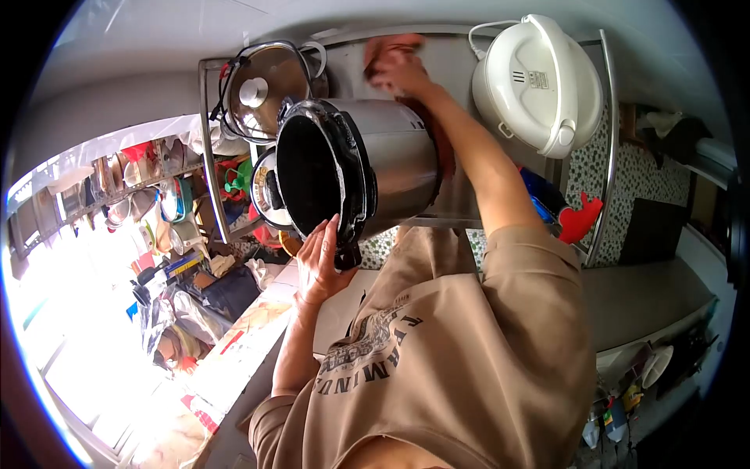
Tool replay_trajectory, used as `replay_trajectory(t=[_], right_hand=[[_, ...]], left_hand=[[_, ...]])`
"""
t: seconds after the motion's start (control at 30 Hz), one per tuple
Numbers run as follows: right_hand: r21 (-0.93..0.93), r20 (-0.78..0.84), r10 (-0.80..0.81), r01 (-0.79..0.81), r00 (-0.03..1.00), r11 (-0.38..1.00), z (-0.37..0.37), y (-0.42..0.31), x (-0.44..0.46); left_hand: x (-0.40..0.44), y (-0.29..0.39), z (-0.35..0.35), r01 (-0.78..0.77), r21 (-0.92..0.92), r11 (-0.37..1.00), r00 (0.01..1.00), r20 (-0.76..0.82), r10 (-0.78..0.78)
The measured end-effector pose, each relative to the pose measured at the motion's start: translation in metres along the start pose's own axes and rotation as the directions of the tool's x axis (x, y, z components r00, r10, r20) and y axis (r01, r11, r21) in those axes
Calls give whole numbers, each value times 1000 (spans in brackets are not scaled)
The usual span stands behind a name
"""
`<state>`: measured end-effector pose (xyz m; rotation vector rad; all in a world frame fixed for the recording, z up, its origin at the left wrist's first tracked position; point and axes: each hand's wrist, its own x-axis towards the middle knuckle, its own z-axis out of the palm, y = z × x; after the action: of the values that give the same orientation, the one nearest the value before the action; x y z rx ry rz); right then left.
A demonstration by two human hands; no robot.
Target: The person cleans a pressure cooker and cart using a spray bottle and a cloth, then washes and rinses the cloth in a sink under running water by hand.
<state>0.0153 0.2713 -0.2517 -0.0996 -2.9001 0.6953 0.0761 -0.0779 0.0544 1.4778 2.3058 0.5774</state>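
On shirt [437, 344], "MINU", left hand [321, 262] gripping pot [398, 160], right hand [405, 74] holding cloth [391, 48]

Pan [275, 82] left, pot [400, 160] between, rice cooker [523, 90] right.

OK so my count: one big steel cooker pot [402, 160] around the middle of the metal shelf [344, 70], one white rice cooker [535, 86] toward the right edge, one glass-lidded pan [269, 94] at the far left corner, plus one reddish cloth [383, 51] by the far edge. Hands? Two: one left hand [319, 266], one right hand [402, 74]. Hanging utensils [129, 187] off left, too jumbled to count lol.
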Motion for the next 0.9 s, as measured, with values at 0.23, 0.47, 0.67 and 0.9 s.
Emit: replay_trajectory(t=[0.23, 0.47, 0.67, 0.9], right_hand=[[-66, -348, -66, 46, 935, 997, -14, 16, -13], [474, -369, 360, -159, 857, 866, -31, -58, -170], [251, -312, 364, -293, 877, 922, -55, -130, -291], [927, 372, 790, -159, 486, -339, -115, -118, -273]], left_hand=[[-2, 7, 2, 19, 25, 1000, 1000, -19, -19], [3, 11, 10, 136, -45, 990, 985, -96, -140], [35, 38, 11, 183, -65, 981, 975, -119, -189], [37, 32, 3, 79, -42, 996, 993, -88, -82]])
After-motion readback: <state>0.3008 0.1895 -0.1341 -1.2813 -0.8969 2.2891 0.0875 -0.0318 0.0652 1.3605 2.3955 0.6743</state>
